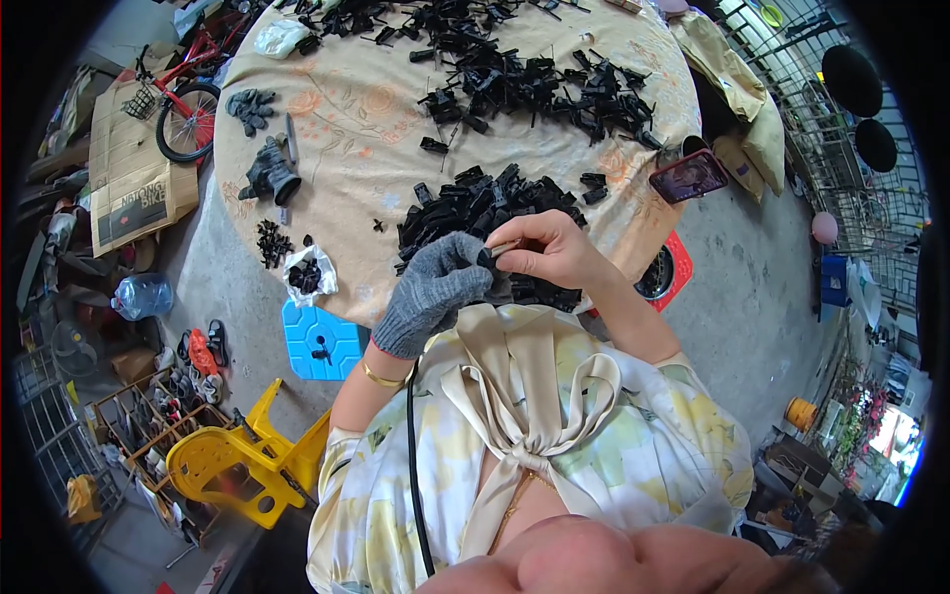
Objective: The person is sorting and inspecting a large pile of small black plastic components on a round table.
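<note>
My left hand (435, 287), in a grey knit glove, is closed at the near edge of a round table. Its fingertips pinch a small black plastic part (485, 258), mostly hidden by the glove. My bare right hand (546, 247) meets it from the right. Thumb and forefinger there grip a thin, light-brown piece like a small blade or scraper (506, 247), whose tip touches or nearly touches the black part. Just beyond both hands lies a dense heap of black plastic parts (475, 203).
The patterned tablecloth (346, 148) carries a larger scatter of black parts (495, 69) at the far side. Dark gloves (270, 173) and a white bag of black bits (309, 275) lie left. A phone (689, 176) stands right. Blue (322, 337) and red stools (677, 272) flank the table.
</note>
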`<state>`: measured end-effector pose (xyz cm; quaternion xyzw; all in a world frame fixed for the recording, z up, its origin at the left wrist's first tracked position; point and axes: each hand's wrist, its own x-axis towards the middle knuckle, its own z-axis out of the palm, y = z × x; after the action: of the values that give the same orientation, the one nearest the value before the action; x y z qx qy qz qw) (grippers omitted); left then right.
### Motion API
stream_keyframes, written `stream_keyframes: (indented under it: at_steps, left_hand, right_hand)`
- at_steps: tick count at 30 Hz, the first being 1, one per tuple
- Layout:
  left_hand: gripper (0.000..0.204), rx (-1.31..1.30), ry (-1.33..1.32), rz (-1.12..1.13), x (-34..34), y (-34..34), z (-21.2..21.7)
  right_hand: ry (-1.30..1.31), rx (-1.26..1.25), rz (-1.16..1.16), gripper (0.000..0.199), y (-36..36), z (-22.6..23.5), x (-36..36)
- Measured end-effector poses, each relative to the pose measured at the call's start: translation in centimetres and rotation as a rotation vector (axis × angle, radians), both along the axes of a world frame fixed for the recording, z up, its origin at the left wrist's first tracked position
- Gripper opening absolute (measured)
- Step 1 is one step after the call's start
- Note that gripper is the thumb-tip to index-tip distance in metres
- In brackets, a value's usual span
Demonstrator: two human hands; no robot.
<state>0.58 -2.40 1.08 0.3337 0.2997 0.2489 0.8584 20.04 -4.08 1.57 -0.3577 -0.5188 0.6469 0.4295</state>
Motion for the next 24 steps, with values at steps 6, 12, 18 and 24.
stream_keyframes:
  at_steps: [6, 12, 18, 24]
  left_hand:
    - [0.019, 0.084, 0.019, 0.233, 0.6, -0.1, -0.1]
    - [0.028, 0.408, 0.183, 0.371, 1.0, -0.8, -0.5]
    - [0.025, 0.729, 0.341, 0.438, 0.7, -0.9, -1.7]
    - [0.030, 1.194, 0.548, 0.375, 0.3, 0.2, -3.1]
  right_hand:
    - [-0.285, 0.119, -0.319, 0.012, -0.8, 0.0, -0.8]
    - [-0.475, 0.244, -0.242, 0.011, -1.0, 0.7, -1.5]
    - [-0.497, 0.160, -0.223, 0.010, -0.8, 0.1, -2.1]
    - [-0.379, -0.052, -0.070, 0.015, 0.8, -2.9, -1.4]
